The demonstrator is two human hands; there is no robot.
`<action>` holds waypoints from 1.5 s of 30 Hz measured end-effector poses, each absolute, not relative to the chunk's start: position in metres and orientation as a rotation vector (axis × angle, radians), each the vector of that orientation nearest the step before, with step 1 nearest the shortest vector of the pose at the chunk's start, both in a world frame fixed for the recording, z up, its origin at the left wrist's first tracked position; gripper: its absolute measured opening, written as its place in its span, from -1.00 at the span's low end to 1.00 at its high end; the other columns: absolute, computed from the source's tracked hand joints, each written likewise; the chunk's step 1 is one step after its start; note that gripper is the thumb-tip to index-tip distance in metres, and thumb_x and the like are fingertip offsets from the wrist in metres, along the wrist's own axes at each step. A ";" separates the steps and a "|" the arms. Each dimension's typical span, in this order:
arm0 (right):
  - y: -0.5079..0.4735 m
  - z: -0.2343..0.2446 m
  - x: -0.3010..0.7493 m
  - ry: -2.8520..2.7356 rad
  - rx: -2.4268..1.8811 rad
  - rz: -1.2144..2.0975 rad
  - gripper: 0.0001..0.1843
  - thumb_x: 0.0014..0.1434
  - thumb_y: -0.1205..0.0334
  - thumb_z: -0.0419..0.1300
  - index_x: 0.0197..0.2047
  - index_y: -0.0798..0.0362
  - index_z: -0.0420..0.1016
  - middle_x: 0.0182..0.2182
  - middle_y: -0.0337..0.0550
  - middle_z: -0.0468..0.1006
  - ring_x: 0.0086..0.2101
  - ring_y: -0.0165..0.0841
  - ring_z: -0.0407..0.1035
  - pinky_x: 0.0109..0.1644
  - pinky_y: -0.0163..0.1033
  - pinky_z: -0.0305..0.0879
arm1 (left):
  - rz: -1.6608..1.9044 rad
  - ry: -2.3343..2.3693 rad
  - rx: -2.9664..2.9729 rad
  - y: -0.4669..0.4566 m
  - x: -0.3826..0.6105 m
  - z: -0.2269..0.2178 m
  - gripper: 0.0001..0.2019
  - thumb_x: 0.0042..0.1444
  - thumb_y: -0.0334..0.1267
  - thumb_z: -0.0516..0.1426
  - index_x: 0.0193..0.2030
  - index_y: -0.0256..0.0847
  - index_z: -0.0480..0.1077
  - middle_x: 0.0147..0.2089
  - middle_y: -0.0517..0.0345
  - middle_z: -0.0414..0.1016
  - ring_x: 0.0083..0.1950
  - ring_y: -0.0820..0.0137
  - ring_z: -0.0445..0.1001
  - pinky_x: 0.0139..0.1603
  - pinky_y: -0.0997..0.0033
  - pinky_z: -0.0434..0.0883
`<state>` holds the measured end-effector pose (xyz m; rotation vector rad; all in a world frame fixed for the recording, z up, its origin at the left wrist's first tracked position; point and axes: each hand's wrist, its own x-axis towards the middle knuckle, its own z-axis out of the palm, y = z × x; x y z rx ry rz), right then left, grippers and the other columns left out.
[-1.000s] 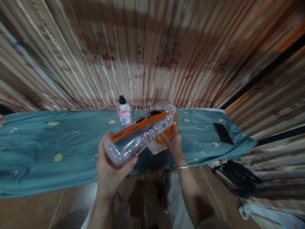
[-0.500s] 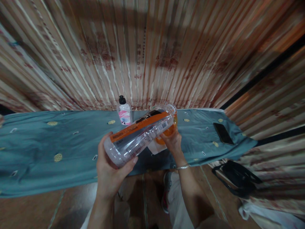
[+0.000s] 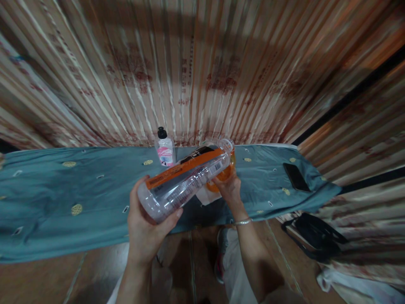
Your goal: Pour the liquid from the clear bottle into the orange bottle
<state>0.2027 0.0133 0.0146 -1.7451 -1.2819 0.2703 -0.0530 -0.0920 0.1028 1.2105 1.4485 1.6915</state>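
My left hand (image 3: 144,230) grips the base of a clear plastic bottle (image 3: 186,179) with an orange and black label. The bottle is tipped over, its open mouth lying over an orange cup (image 3: 225,172). My right hand (image 3: 230,190) is wrapped around that cup from the near side, holding it above a white paper or napkin (image 3: 205,196) on the blue cloth. The bottle looks nearly drained, with only a little clear sheen inside. A thin bracelet (image 3: 242,221) sits on my right wrist.
The bench is covered by a blue cloth (image 3: 63,198) with small gold motifs. A small pink-labelled bottle with a black cap (image 3: 165,148) stands at the back. A dark phone (image 3: 296,177) lies at the right. Striped curtains hang behind; a black bag (image 3: 316,236) lies on the floor right.
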 end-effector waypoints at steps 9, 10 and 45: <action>0.013 0.013 0.203 -1.289 -1.737 0.269 -0.15 0.05 -0.15 0.64 0.29 0.07 0.56 0.09 0.27 0.88 0.06 0.16 0.83 0.15 0.12 0.79 | 1.740 1.453 1.235 -0.092 -0.054 0.101 -0.01 -0.20 0.10 0.68 0.38 -0.14 0.53 0.26 -0.13 0.74 0.24 -0.05 0.79 0.27 0.00 0.76; 0.013 0.013 0.203 -1.292 -1.735 0.273 -0.15 0.05 -0.13 0.64 0.29 0.07 0.57 0.09 0.26 0.89 0.05 0.15 0.83 0.14 0.11 0.79 | 1.745 1.452 1.216 -0.093 -0.052 0.103 -0.01 -0.22 0.08 0.68 0.36 -0.14 0.53 0.24 -0.13 0.74 0.22 -0.05 0.80 0.25 0.01 0.77; 0.009 0.015 0.211 -1.386 -1.643 0.232 -0.12 0.10 -0.33 0.62 0.27 0.09 0.61 0.04 0.26 0.89 0.00 0.19 0.83 0.08 0.16 0.79 | 1.738 1.428 1.156 -0.093 -0.049 0.110 -0.03 -0.33 -0.07 0.67 0.30 -0.16 0.52 0.17 -0.08 0.77 0.18 0.00 0.81 0.22 0.09 0.75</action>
